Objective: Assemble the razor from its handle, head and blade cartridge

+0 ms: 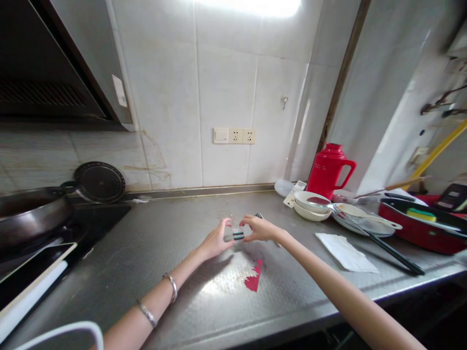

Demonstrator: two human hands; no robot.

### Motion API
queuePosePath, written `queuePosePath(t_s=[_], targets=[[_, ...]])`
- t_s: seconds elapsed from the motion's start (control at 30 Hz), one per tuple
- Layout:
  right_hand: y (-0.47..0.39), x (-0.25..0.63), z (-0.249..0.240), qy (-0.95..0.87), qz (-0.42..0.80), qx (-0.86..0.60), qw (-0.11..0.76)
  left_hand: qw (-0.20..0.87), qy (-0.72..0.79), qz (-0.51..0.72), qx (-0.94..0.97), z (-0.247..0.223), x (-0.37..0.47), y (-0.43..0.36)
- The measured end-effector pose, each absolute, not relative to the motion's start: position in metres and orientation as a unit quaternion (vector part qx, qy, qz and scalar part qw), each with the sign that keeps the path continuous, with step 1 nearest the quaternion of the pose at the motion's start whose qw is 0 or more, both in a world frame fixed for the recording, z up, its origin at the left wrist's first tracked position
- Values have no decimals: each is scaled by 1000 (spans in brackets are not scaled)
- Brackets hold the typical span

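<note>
Between my two hands, just above the steel counter (168, 253), is a small clear pack (238, 235) with dark green strips in it. The fingers of my left hand (218, 238) curl round its left end. My right hand (257, 228) closes on the right end. A thin metallic item (259, 215) shows behind my right hand, its lower end coming out below the wrist; whether the hand holds it is unclear. Nearer the front lies a torn red scrap (254, 278), flat on the counter.
At the right are a red thermos (329, 170), stacked bowls (312, 210), a ladle with a black handle (390, 250), a white cloth (346, 252) and a red pan (419, 228). A steel pan (32, 218) sits on the stove at the left. A white loop (65, 326) shows lower left.
</note>
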State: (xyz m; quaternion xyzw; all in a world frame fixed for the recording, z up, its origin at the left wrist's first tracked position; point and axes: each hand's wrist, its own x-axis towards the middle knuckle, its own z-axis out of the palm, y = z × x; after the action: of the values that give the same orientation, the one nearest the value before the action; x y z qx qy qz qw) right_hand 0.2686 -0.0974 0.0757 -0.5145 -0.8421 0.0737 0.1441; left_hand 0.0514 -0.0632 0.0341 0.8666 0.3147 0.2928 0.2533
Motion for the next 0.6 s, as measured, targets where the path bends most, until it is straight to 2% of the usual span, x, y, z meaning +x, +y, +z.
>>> queuePosePath(t_s=[0.3, 0.4, 0.6], targets=[[-78, 372, 89, -800, 58, -588, 104, 215, 360, 338, 843, 21, 19, -32], [-75, 404, 84, -767, 72, -634, 63, 197, 386, 337, 836, 17, 6, -24], [-76, 431, 64, -737, 95, -668, 32, 183, 415, 335, 826, 14, -9, -18]])
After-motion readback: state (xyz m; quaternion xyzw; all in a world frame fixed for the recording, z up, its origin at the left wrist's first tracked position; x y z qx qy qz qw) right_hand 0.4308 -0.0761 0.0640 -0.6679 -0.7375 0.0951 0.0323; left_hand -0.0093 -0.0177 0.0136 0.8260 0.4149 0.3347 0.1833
